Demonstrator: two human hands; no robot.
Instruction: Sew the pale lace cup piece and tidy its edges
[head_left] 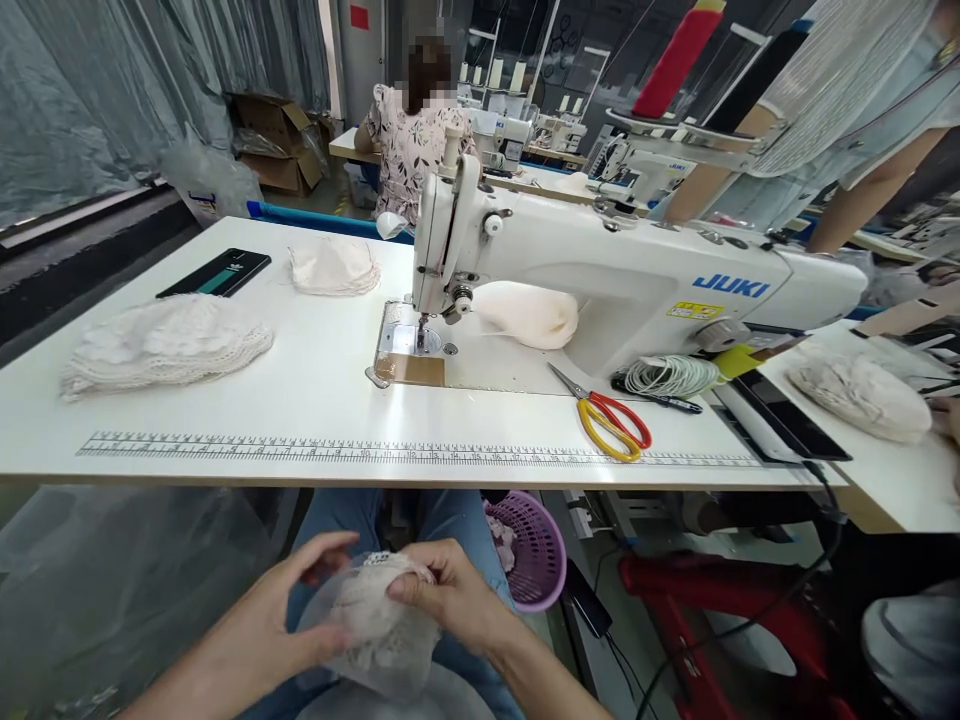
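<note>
Below the table edge, over my lap, both hands hold a small bundle of white lace pieces (371,615) partly wrapped in thin clear plastic. My left hand (289,610) cups the bundle from the left with fingers curled around it. My right hand (450,590) pinches the top of the lace from the right. A white JUKI sewing machine (600,270) stands on the white table (300,390) ahead, its needle at the middle.
On the table lie a stack of white lace (161,345) at the left, a black phone (215,273), a smaller lace pile (334,268), a cream fabric piece (529,312), scissors with red and yellow handles (609,420) and coiled cord (667,375). A purple basket (529,550) sits underneath. Another person sews behind.
</note>
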